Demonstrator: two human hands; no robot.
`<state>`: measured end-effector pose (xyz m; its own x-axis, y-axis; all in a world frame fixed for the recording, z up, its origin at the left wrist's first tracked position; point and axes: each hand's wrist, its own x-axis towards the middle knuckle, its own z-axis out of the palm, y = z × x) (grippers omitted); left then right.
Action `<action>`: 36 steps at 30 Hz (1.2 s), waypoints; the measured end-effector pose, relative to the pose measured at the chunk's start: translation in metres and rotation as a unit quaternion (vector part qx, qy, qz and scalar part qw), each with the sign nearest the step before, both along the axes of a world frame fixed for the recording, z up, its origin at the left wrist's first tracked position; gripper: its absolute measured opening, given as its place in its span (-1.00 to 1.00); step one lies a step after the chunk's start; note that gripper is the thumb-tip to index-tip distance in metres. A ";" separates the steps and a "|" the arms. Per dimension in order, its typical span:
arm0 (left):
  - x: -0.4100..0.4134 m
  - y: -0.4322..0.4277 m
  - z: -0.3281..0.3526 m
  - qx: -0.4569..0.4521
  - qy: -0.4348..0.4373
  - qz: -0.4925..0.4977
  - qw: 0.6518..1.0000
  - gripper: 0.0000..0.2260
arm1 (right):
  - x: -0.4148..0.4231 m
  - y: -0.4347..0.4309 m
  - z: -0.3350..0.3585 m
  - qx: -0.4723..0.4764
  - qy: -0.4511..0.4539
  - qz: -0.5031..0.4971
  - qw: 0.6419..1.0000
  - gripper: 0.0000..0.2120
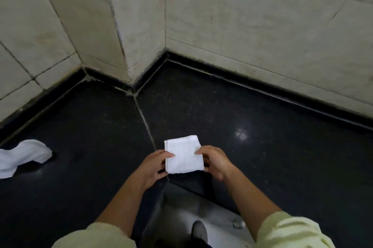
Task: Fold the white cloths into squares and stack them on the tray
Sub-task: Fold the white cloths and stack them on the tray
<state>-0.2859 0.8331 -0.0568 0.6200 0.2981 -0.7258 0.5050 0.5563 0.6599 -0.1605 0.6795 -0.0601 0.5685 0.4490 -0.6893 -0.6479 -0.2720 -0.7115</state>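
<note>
Table (262,136) runs back to tiled walls (242,25) on the far and left sides, with a wall corner jutting in at centre. Its near edge cuts diagonally below the hands. There is wide bare room right of and behind the folded cloth (183,154).

Surface is dark polished stone, with a glare patch at right and a grout seam (144,118) running from the corner toward the hands. A pale blurred object (181,207) sits below the near edge; can't tell what it is.

Folded cloth is a white square at centre, near the table's front edge. Left hand (155,167) grips its left side and right hand (216,162) its right side, thumbs on top. Can't tell whether it rests on the table or is lifted.

An unfolded cloth (22,156) lies crumpled at far left, well apart.
</note>
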 end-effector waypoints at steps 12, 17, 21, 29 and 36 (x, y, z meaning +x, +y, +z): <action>0.086 -0.141 0.054 0.050 -0.070 -0.178 0.980 -0.83 | 0.027 -0.184 0.060 0.047 -0.067 -0.138 0.987 -0.78; 0.118 -0.239 0.083 0.073 -0.102 -0.239 0.963 -0.90 | 0.036 -0.288 0.086 0.042 -0.107 -0.181 0.977 -0.84; 0.140 -0.333 0.100 0.081 -0.130 -0.276 0.949 -0.86 | 0.041 -0.386 0.108 0.037 -0.140 -0.218 0.965 -0.86; 0.173 -0.511 0.131 0.065 -0.168 -0.367 0.913 -0.84 | 0.036 -0.565 0.138 0.015 -0.171 -0.332 0.928 -0.84; 0.213 -0.637 0.160 0.061 -0.195 -0.470 0.859 -0.89 | 0.031 -0.688 0.161 0.024 -0.189 -0.431 0.882 -0.83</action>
